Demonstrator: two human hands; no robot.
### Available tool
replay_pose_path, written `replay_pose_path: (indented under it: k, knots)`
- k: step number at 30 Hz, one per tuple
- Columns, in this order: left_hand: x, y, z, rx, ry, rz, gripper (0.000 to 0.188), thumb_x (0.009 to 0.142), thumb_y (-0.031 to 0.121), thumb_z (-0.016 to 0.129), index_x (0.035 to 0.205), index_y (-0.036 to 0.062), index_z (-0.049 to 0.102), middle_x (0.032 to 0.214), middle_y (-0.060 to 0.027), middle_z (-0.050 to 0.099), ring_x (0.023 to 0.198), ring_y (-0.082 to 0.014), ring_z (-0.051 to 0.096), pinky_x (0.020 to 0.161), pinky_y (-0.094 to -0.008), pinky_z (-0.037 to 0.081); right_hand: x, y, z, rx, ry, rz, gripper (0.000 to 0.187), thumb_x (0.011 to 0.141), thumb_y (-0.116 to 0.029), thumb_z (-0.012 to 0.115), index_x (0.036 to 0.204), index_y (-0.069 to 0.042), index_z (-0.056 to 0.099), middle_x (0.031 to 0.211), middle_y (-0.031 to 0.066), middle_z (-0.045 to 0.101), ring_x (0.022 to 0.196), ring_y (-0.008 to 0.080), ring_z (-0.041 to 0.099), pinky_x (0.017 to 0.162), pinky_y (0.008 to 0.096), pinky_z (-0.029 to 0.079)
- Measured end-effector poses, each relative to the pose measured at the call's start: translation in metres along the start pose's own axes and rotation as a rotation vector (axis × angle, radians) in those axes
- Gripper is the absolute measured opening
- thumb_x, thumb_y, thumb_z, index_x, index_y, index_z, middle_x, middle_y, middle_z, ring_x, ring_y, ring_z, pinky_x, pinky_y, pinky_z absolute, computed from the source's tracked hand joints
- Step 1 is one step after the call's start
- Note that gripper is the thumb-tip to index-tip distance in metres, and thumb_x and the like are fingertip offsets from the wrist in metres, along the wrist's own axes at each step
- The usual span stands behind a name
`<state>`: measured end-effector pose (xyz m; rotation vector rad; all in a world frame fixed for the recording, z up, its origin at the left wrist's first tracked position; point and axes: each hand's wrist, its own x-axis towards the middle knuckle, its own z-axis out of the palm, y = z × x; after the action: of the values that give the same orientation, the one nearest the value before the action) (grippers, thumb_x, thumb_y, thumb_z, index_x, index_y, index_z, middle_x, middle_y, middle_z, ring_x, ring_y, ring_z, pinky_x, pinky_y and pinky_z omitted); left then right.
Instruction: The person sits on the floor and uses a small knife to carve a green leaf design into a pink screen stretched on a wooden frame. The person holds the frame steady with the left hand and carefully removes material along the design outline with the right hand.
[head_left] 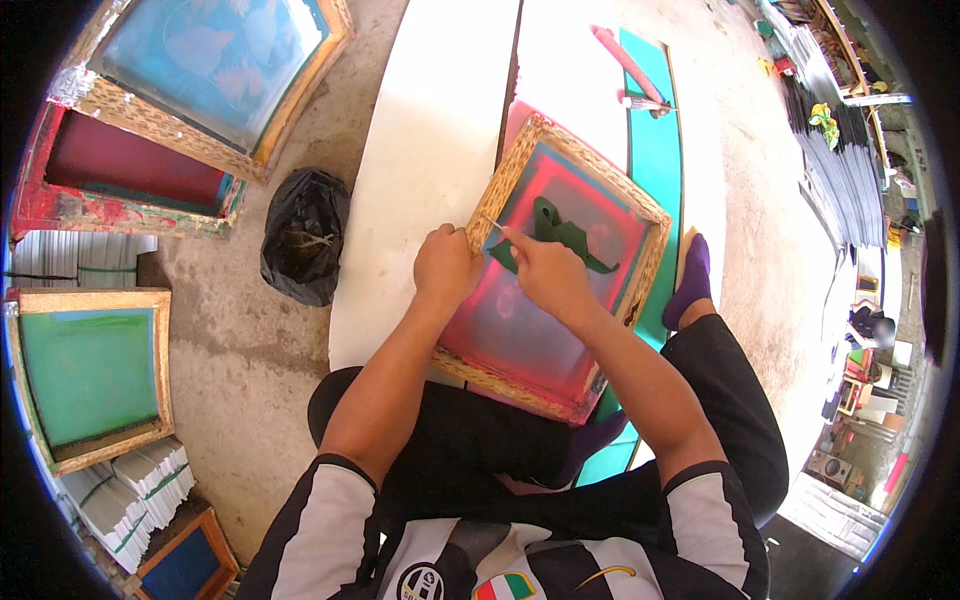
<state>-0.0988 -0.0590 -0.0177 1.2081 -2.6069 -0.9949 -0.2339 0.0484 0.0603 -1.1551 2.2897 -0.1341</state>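
A wooden-framed printing screen, its mesh grey-blue with a pink-red border, lies tilted across my lap and the white board. My left hand is closed around the left bar of the frame. Over the mesh, my right hand is closed with its index finger stretched toward that bar, pinching a thin pale stick whose tip reaches the frame's inner edge. A crumpled dark green cloth lies on the mesh against the right hand; whether the fingers also hold it I cannot tell.
A black plastic bag stands left of the white board. More framed screens, including a green one, lie further left. A pink bar-shaped tool rests over the teal strip. My purple-socked foot is beside it.
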Motion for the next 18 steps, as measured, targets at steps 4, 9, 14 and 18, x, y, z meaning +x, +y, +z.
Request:
replay_pose_path:
  k: [4,9,14,18]
  knots:
    - [0.002,0.003,-0.002,0.006,-0.001,-0.004,0.026,0.08,0.021,0.076,0.092,-0.0012,0.072,0.095,-0.0204,0.067,0.094,-0.041,0.068,0.084,-0.0522,0.056,0.006,0.031,0.037,0.422,0.146,-0.06,0.036,0.102,-0.025,0.059,0.137,-0.022,0.069,0.109,0.0239,0.074,0.099,0.0454,0.072,0.089,0.0491,0.057]
    - [0.001,0.002,-0.004,0.017,-0.025,-0.018,0.026,0.08,0.022,0.077,0.093,-0.0004,0.073,0.096,-0.0205,0.067,0.095,-0.0408,0.068,0.083,-0.0519,0.056,0.005,0.035,0.053,0.534,0.12,-0.028,0.036,0.104,-0.025,0.058,0.139,-0.024,0.068,0.108,0.0237,0.075,0.097,0.0434,0.073,0.088,0.0466,0.057]
    - [0.001,0.002,-0.003,0.033,-0.038,-0.021,0.027,0.081,0.024,0.077,0.094,0.0006,0.073,0.096,-0.02,0.067,0.095,-0.0405,0.068,0.083,-0.0519,0.056,0.01,0.05,0.072,0.202,0.321,-0.235,0.04,0.104,-0.018,0.063,0.144,-0.012,0.065,0.074,0.0021,0.067,0.062,0.0173,0.058,0.064,0.0389,0.05]
    - [0.005,0.009,-0.01,0.068,-0.137,-0.072,0.029,0.084,0.024,0.079,0.099,-0.0006,0.074,0.107,-0.0169,0.068,0.106,-0.0362,0.067,0.09,-0.0479,0.058,0.021,0.057,0.073,0.861,0.08,-0.078,0.042,0.105,-0.02,0.064,0.146,-0.013,0.063,0.069,-0.0012,0.06,0.061,0.0143,0.055,0.059,0.0383,0.048]
